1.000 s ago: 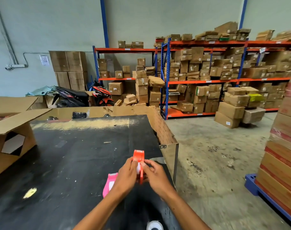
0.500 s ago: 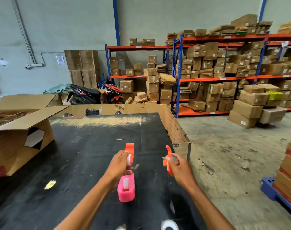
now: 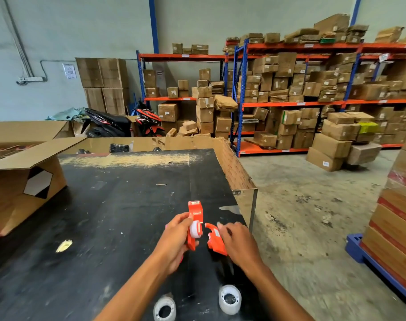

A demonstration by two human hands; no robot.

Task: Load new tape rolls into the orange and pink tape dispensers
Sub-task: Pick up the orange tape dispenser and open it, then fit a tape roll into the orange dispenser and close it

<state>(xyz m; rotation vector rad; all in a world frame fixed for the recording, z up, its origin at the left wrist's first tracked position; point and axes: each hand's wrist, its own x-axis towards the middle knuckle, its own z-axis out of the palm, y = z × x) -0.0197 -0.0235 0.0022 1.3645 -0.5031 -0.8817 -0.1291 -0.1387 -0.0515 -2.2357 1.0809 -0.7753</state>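
Head view looks down over my black table (image 3: 118,216), where I have the orange dispenser split in two so its spool can be reached. My left hand (image 3: 174,242) is wrapped around the main orange half (image 3: 195,218), held upright with the open side turned toward my other hand; a small white core (image 3: 195,230) sits in it, which I judge to be what has to give way to a fresh roll. My right hand (image 3: 238,244) pinches the loose orange side cover (image 3: 214,239), held just beside the body but not touching it, so the opening stays clear. The pink dispenser is almost wholly hidden under my left hand (only a sliver of pink shows at its edges). Two new tape rolls (image 3: 229,298) lie flat near the table's near edge, close below my wrists, within easy reach for loading.
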